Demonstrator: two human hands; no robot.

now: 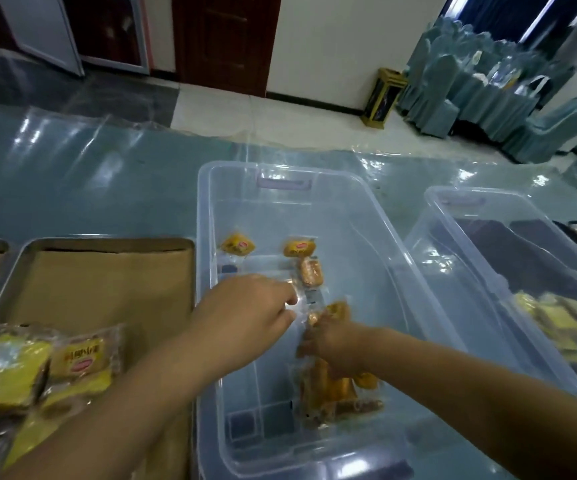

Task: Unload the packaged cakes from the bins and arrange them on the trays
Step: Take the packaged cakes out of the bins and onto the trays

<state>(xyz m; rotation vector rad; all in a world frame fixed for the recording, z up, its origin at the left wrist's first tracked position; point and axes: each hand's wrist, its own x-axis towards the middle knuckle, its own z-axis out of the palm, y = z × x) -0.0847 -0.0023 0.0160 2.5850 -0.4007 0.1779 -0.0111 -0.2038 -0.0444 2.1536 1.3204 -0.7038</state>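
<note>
Only my two arms show. My left hand and right hand are bare. Behind the fingers both arms stay uncovered all the way to the edge of view. The left forearm looks thick and rounded, the right forearm a little slimmer. The skin is smooth. My fingers are blurred, too soft to show the nails.

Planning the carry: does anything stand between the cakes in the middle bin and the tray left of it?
Only the bin's left wall, between the cakes and the tray; they must go over it. Nothing else visible.
</note>
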